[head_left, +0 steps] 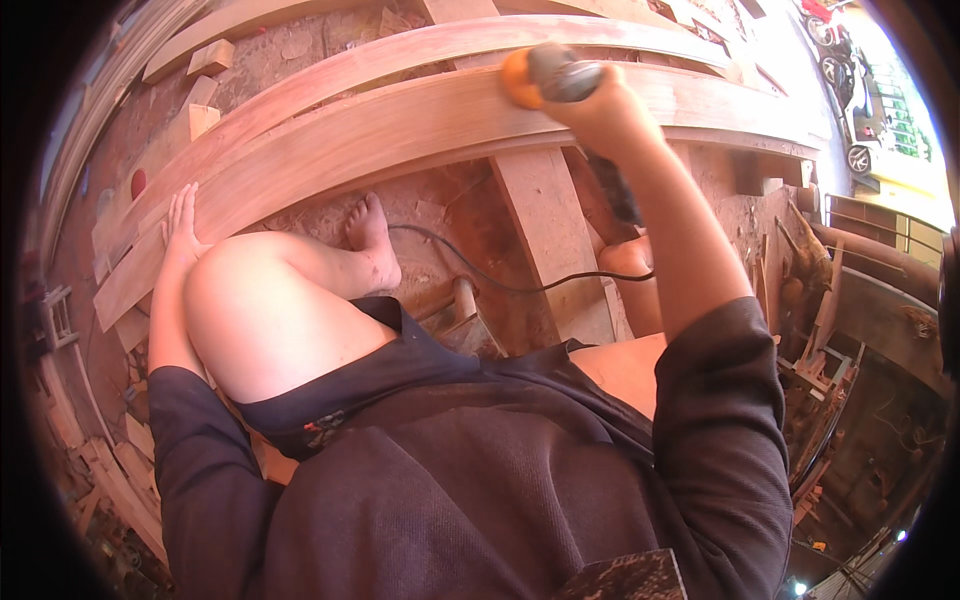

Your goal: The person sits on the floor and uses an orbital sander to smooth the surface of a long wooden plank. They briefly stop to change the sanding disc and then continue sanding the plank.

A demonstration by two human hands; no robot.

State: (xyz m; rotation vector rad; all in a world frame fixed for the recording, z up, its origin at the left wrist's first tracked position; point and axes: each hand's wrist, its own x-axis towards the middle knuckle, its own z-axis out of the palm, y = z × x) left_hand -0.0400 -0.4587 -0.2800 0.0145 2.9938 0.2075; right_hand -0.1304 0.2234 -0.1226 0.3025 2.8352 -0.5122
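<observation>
My right hand (pixel 612 112) is wrapped round an orange and grey power sander (pixel 535 76). The tool is slightly blurred and sits on a long reddish wooden plank (pixel 400 128), right of its middle. Its underside is hidden. Near the plank's left end, my left hand (pixel 183 228) lies with fingers stretched out along the wood, beside my bent knee. A second long plank (pixel 330 78) runs behind the first one.
A wide board (pixel 545 230) passes under the planks toward me. A black cord (pixel 480 281) curves across between my legs. Small wood blocks (pixel 210 58) lie at the far left. Scrap timber (pixel 120 470) is piled at the left, and motorbikes (pixel 848 95) stand at the far right.
</observation>
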